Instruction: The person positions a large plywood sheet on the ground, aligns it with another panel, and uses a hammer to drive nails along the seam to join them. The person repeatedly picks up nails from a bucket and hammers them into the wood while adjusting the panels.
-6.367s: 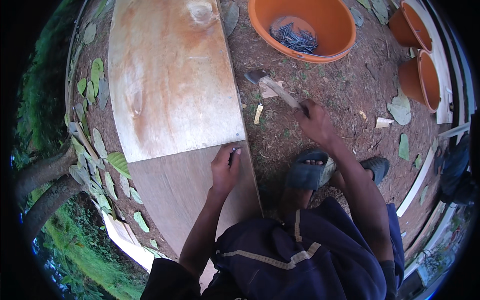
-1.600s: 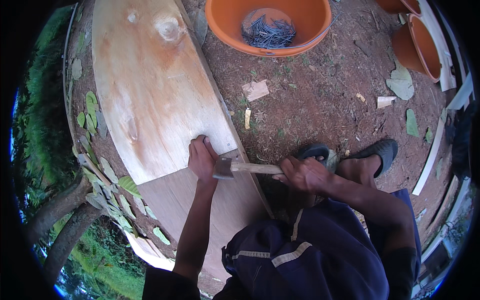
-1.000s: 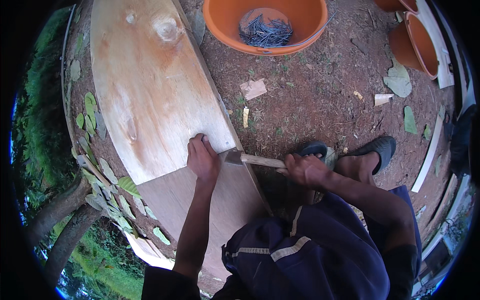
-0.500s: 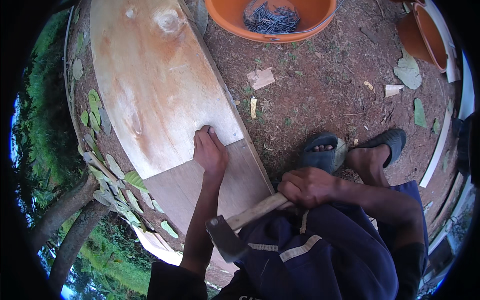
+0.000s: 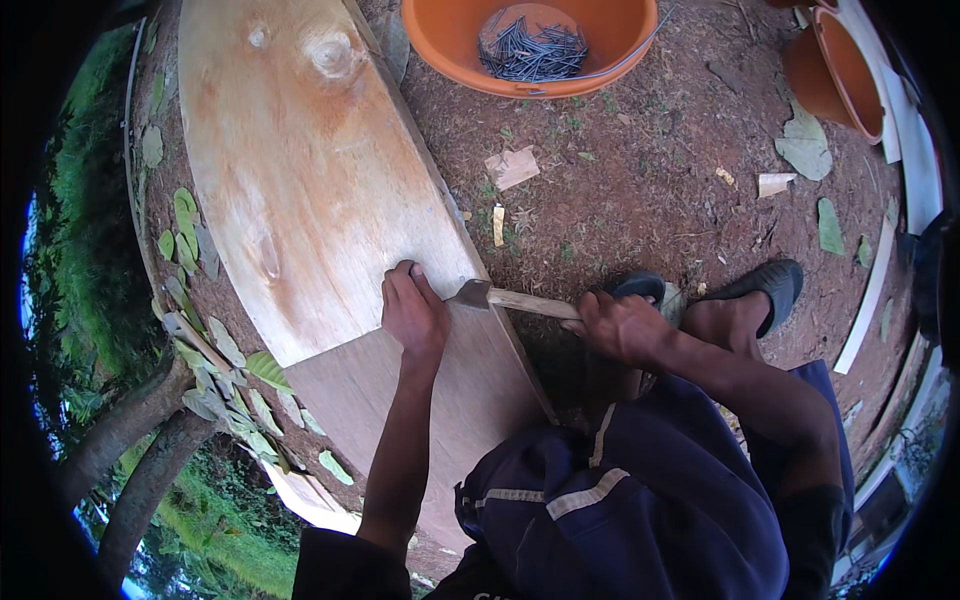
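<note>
My right hand (image 5: 622,328) is wrapped round the wooden handle of a hammer (image 5: 530,303). Its dark metal head lies at the long board edge, close to the seam between a pale wooden sheet (image 5: 320,210) and a browner board (image 5: 470,385). Whether the head touches the wood or hangs just above it, I cannot tell. Just left of the hammer head, my left hand (image 5: 415,312) rests on the pale sheet near its lower end. Its fingers are curled closed, and what they may hold is hidden.
Beyond the boards stands an orange bucket (image 5: 425,50) with a heap of nails (image 5: 535,52) inside. Another orange bucket (image 5: 850,75) lies tipped at the far right. Wood scraps (image 5: 513,168) and leaves are scattered on the soil. Tree trunks (image 5: 150,480) rise at the left.
The hammer has swung up and away from my lap; its head is now at the board's edge beside my left hand. My right hand has risen slightly, while my left stays on the sheet.
</note>
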A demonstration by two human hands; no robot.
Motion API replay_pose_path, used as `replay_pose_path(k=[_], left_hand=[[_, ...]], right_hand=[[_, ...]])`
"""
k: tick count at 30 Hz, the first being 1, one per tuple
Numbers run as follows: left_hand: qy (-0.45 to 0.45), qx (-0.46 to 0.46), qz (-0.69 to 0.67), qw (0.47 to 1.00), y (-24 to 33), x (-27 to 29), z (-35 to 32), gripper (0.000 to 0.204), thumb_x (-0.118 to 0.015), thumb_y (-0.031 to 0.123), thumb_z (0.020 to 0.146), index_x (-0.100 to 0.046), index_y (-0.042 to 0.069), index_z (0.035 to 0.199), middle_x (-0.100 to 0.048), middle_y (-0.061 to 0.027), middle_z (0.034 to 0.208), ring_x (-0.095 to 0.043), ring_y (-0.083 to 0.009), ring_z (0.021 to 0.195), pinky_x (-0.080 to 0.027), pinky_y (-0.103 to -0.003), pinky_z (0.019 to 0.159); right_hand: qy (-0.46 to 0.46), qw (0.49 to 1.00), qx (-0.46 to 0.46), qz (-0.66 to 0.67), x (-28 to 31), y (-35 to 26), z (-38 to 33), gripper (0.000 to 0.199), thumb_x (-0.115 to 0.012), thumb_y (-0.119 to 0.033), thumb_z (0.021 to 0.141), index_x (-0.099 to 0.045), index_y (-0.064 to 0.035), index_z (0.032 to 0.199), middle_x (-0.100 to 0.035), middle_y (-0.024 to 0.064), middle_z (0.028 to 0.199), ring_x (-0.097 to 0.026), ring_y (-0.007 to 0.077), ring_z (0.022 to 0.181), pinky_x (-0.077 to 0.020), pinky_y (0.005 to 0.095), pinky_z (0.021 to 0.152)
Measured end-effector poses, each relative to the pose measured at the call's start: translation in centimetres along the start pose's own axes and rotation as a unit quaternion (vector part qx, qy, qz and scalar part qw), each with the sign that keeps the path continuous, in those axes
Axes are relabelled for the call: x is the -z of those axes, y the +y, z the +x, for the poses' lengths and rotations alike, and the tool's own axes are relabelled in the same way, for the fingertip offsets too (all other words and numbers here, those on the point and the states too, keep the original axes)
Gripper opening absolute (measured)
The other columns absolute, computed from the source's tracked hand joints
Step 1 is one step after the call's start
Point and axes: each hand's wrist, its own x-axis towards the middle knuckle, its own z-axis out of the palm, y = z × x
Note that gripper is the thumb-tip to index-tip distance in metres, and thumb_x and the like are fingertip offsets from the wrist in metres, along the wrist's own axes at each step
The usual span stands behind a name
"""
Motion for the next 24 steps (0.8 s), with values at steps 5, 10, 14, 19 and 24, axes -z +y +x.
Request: replay_pose_path(k=[5, 10, 14, 19, 24], left_hand=[[-0.002, 0.021, -0.012, 1.000, 0.7, -0.2, 0.2, 0.018, -0.051, 0.019, 0.104, -0.059, 0.004, 0.112, -0.064, -0.0177, 0.101, -0.063, -0.0399, 0.092, -0.050, -0.048, 0.078], [0.027, -0.001, 0.020, 0.999, 0.1, -0.2, 0.0, 0.013, -0.053, 0.014, 0.102, -0.059, 0.004, 0.109, -0.061, -0.0148, 0.095, -0.062, -0.0373, 0.086, -0.051, -0.048, 0.071], [-0.001, 0.026, -0.010, 1.000, 0.9, 0.1, 0.2, 0.019, -0.050, 0.020, 0.105, -0.059, 0.005, 0.113, -0.064, -0.0179, 0.101, -0.063, -0.0403, 0.093, -0.050, -0.049, 0.080], [0.027, 0.006, 0.005, 1.000, 0.6, -0.2, 0.3, 0.016, -0.053, 0.017, 0.103, -0.059, 0.004, 0.110, -0.063, -0.0166, 0.097, -0.063, -0.0389, 0.087, -0.051, -0.048, 0.074], [0.074, -0.009, -0.025, 0.997, -0.5, -1.2, 0.1, 0.015, -0.055, 0.013, 0.100, -0.058, 0.002, 0.109, -0.062, -0.0181, 0.092, -0.063, -0.0374, 0.080, -0.052, -0.046, 0.070]], right_hand=[[0.139, 0.963, 0.216, 0.088, 1.7, -2.6, -0.3, 0.041, -0.047, -0.042, 0.106, -0.052, -0.0029, 0.094, -0.059, 0.0177, 0.081, -0.067, 0.0327, 0.062, -0.0546, 0.0458, 0.053], [0.006, 0.999, -0.021, -0.028, -0.1, -0.3, 0.4, 0.041, -0.048, -0.043, 0.104, -0.052, -0.0033, 0.094, -0.060, 0.0166, 0.084, -0.067, 0.0329, 0.066, -0.0560, 0.0451, 0.057], [0.063, 0.987, 0.148, 0.022, 0.7, -2.6, -0.7, 0.043, -0.044, -0.043, 0.106, -0.052, -0.0012, 0.099, -0.060, 0.0165, 0.081, -0.067, 0.0317, 0.063, -0.0562, 0.0429, 0.055], [0.054, 0.998, -0.017, -0.007, -1.0, 0.7, 0.4, 0.044, -0.045, -0.043, 0.106, -0.052, -0.0002, 0.099, -0.061, 0.0184, 0.083, -0.067, 0.0341, 0.064, -0.0560, 0.0447, 0.054], [0.059, 0.993, 0.099, 0.019, 0.8, -1.1, -0.4, 0.045, -0.044, -0.044, 0.106, -0.051, 0.0005, 0.102, -0.063, 0.0206, 0.085, -0.070, 0.0378, 0.070, -0.0566, 0.0464, 0.056]])
